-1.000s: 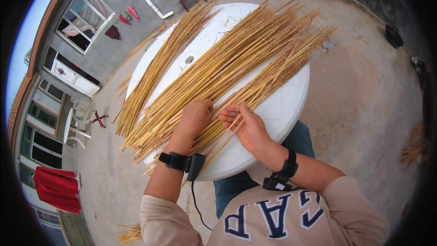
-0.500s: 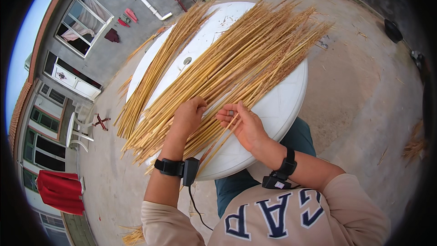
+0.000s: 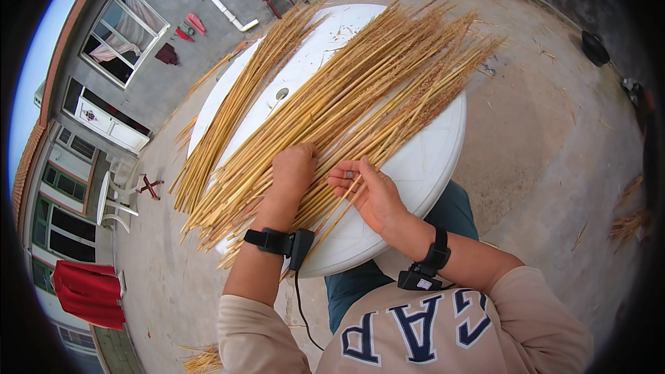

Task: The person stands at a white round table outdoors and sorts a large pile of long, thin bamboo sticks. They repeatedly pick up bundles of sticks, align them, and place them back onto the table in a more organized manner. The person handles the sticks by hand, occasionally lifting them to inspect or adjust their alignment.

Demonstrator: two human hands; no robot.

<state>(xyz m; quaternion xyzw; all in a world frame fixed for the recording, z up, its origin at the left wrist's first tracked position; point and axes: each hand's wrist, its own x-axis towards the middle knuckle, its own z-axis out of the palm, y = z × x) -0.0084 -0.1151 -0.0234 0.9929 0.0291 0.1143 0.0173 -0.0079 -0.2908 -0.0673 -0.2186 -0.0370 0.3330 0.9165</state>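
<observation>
— Outdoors, where do the straw stalks (image 3: 346, 104) lie? 
— Fanned across the round white table (image 3: 429, 159), long axes running from lower left to upper right, just ahead of both hands.

— And the hands? 
— Left hand (image 3: 294, 170) presses flat, fingers curled on the stalks; right hand (image 3: 370, 190), half open, pinches a few stems.

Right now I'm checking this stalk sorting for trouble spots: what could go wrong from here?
1. The cut ends of the straw stalks overhang the near edge of the round white table; a nudge from the left hand could slide some off onto the ground.
2. The right hand pulls a few thin stalks out of the pile; they may snap or drag their neighbours out of line.
3. The separate bundle on the left also overhangs the rim.
</observation>
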